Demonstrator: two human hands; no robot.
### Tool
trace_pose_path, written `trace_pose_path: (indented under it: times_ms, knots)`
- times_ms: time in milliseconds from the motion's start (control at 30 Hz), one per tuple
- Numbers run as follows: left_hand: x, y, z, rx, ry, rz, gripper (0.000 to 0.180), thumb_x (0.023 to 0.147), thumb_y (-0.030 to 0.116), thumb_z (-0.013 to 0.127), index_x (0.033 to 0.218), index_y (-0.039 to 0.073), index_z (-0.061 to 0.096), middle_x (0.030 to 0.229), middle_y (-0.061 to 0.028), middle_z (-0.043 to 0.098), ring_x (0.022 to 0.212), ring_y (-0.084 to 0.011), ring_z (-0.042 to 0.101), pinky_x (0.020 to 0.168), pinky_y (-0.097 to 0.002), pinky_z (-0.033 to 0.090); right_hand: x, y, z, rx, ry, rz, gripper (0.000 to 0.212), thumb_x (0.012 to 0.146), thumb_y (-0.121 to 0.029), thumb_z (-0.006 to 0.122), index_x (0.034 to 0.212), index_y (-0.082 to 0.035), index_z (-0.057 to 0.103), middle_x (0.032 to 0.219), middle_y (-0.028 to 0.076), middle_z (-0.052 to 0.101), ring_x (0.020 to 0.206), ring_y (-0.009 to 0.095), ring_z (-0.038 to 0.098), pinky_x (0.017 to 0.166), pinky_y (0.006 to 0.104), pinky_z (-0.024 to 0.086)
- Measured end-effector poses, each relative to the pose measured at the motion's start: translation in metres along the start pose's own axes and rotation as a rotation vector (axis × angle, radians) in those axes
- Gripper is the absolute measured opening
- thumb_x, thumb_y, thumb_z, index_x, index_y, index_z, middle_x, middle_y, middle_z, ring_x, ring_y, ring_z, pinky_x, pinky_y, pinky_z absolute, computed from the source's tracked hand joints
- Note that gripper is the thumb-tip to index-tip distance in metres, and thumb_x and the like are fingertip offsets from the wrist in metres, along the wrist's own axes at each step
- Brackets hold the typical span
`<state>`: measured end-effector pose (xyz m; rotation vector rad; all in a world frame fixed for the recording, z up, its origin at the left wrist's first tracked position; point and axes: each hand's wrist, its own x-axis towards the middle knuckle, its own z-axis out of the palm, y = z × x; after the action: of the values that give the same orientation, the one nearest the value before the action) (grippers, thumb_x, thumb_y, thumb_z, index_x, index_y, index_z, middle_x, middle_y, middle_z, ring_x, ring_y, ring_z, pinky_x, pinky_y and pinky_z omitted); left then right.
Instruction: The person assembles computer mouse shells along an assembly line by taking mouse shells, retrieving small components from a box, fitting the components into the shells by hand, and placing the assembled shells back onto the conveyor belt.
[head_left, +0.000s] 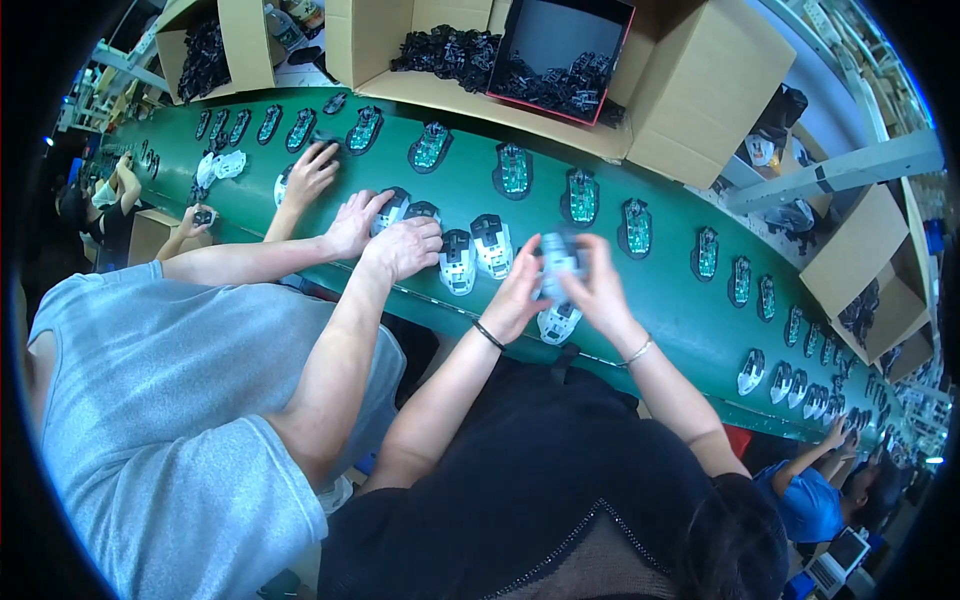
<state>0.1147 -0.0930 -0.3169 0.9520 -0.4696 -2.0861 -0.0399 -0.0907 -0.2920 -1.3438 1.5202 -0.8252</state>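
With fingers curled partly closed, the left hand (515,297) and right hand (603,292) grip a blurred mouse (561,262) above the near side of the green belt (690,335), seemingly mid-assembly, white-shelled mice (457,264) at left looking further along than far-side exposed circuit boards (580,197).

The person wears a black short-sleeved top (545,455) of soft, plain cloth. A pointed trim of small, shiny beads (600,504) edges a sheer dark mesh panel (605,560) at the chest. Both the left hand (517,292) and right hand (600,292) are ungloved. A narrow dark band (488,334) circles the left wrist, and a slim, pale, glinting bracelet (639,353) the right. Both forearms are uncovered.
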Motion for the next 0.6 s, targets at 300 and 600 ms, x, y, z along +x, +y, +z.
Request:
trace_pose_path:
  times_ms: [300,600]
  knots:
    - [-0.008,0.034,-0.028,-0.427,0.012,-0.012,0.044,0.092,0.05,0.039,0.116,0.016,0.05,0.113,-0.0055,0.057,0.101,-0.019,0.054,0.071,-0.0334,0.046,0.253,-0.014,-0.039,-0.766,0.221,-0.497,0.011,0.075,-0.012,0.064,0.081,-0.004,0.06,0.085,0.015,0.062,0.087,0.031,0.058,0.078,0.0401,0.046]
    - [0.001,0.047,-0.032,-0.342,0.14,0.036,0.03,0.089,0.027,0.051,0.116,0.013,0.048,0.106,-0.0041,0.057,0.094,-0.0179,0.057,0.075,-0.0346,0.048,0.318,-0.03,-0.044,-0.735,0.19,-0.31,0.024,0.066,-0.01,0.07,0.09,-0.006,0.068,0.087,0.016,0.065,0.081,0.03,0.064,0.078,0.0381,0.05]
